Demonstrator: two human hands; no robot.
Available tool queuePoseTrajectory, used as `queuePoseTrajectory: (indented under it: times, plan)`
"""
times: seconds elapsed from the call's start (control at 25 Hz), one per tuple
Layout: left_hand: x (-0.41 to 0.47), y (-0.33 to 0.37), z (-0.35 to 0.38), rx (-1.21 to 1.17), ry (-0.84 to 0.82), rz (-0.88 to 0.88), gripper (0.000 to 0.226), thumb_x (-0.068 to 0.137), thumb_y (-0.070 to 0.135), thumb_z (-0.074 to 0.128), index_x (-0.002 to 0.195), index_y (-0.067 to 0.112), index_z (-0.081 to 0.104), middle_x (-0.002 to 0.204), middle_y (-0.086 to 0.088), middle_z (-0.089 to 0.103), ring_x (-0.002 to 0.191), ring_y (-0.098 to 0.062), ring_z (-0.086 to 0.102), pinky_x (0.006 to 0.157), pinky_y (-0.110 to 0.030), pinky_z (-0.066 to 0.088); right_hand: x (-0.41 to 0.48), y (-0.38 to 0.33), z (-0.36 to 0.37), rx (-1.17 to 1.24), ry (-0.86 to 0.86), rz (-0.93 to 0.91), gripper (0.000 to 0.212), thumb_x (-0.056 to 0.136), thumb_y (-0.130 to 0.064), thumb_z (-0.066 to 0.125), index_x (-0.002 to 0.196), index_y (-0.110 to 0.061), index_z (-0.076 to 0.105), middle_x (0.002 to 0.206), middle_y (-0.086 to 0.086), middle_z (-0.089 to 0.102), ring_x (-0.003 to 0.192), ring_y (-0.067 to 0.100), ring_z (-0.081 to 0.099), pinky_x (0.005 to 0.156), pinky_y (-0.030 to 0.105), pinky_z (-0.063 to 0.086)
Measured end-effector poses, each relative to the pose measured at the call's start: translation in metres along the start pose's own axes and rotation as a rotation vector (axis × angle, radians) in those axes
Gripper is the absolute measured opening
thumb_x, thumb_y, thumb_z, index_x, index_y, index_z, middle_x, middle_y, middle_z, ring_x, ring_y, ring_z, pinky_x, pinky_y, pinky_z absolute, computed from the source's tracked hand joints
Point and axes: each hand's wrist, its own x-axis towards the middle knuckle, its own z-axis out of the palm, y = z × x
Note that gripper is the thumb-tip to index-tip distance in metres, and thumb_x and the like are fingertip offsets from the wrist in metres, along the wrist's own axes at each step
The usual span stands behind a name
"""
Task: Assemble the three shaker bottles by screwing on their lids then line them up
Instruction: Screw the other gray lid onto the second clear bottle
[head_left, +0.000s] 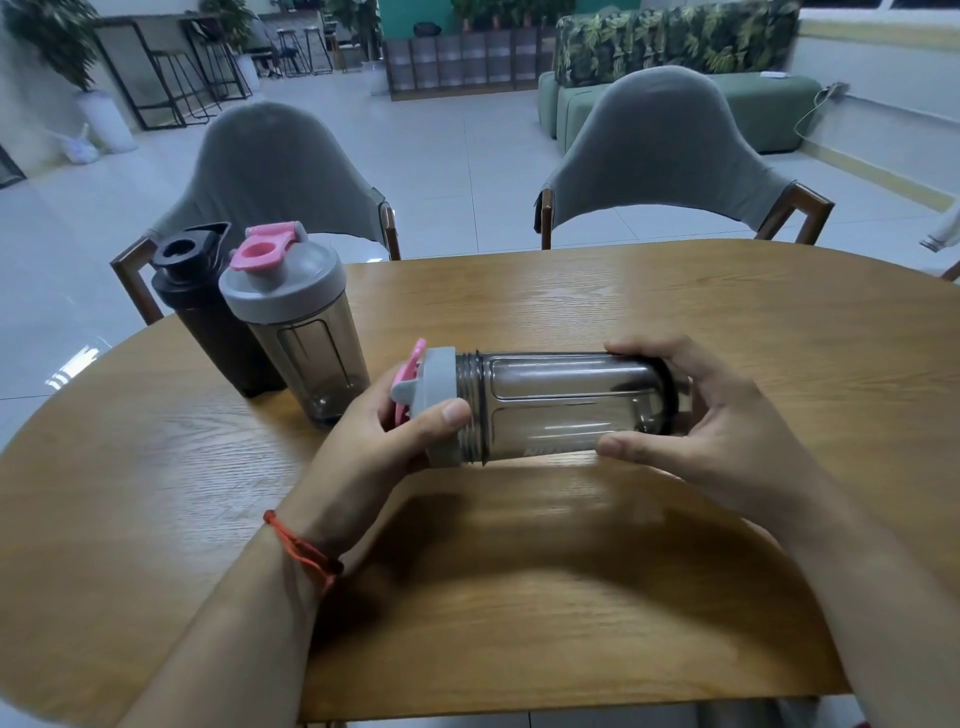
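Grey plastic is sitting under the left hand (395, 421), which is wrapping the grey lid (441, 405) of the third bottle (561, 405), thumb pressing on the lid's rim and the pink flip cap (408, 384) tucked against the palm. The right hand (691, 410) is cupping the bottle's base, fingers curling over the top and thumb underneath, so both hands are closed on this one bottle and are holding it sideways just above the wooden table (571, 301). Threads are showing bare on the neck beside the lid's edge, so the lid is probably only partly screwed on: this looks like the last of the three lids being tightened. The next move is likely calling for more twisting of lid against body until the threads are covered, then standing the bottle upright beside the others.

Counting outward: three shaker bottles in all. One is in the hands; two are standing upright at the table's left, lids on, namely a smoky bottle with grey lid and pink cap (291, 322) and, touching or just behind it, a black bottle (202, 312). Two grey-backed chairs (275, 171) are facing the far edge.
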Motion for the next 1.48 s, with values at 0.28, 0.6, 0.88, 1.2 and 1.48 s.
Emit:
queuePoseTrajectory:
  times: [0.28,0.6,0.88,1.2,1.48]
  plan:
    - [0.001,-0.002,0.002,0.011,-0.007,0.032,0.068,0.077,0.045,0.087,0.142,0.038,0.067,0.135,-0.010,0.077,0.127,-0.034,0.073,0.107,-0.062,0.058,0.000,-0.002,0.002,-0.007,-0.012,0.034,0.074,0.065,-0.043,0.099,0.134,-0.044,0.071,0.126,-0.009,0.075,0.117,0.020,0.076,0.092,0.043,0.069]
    - [-0.007,0.006,0.008,0.113,-0.059,0.134,0.051,0.078,0.019,0.084,0.119,0.041,0.064,0.106,0.026,0.082,0.100,0.004,0.077,0.077,-0.016,0.061,0.000,-0.006,0.000,-0.059,-0.071,0.181,0.062,0.071,-0.059,0.093,0.128,-0.052,0.069,0.116,-0.019,0.075,0.102,0.010,0.077,0.074,0.031,0.067]
    - [-0.007,0.008,0.008,0.138,-0.102,0.164,0.073,0.072,0.033,0.088,0.140,0.020,0.065,0.116,0.006,0.080,0.106,-0.010,0.078,0.080,-0.025,0.062,0.003,-0.007,0.005,0.097,-0.058,0.287,0.046,0.068,-0.067,0.082,0.104,-0.040,0.074,0.092,0.002,0.078,0.067,0.011,0.072,0.061,0.030,0.064]
    - [-0.008,0.005,0.008,0.168,-0.078,0.162,0.066,0.073,0.026,0.092,0.134,0.026,0.067,0.112,0.011,0.081,0.103,-0.006,0.078,0.079,-0.020,0.062,0.005,0.000,0.007,0.150,-0.101,0.413,0.033,0.083,-0.060,0.078,0.108,-0.038,0.075,0.113,0.011,0.082,0.078,0.038,0.082,0.070,0.046,0.067]
    - [0.000,-0.003,0.003,0.047,-0.043,0.115,0.071,0.074,0.039,0.088,0.142,0.042,0.068,0.128,-0.003,0.080,0.122,-0.026,0.076,0.096,-0.040,0.064,0.001,-0.005,0.003,0.081,-0.088,0.306,0.053,0.073,-0.062,0.083,0.118,-0.037,0.069,0.103,0.008,0.078,0.073,0.025,0.076,0.069,0.040,0.067]
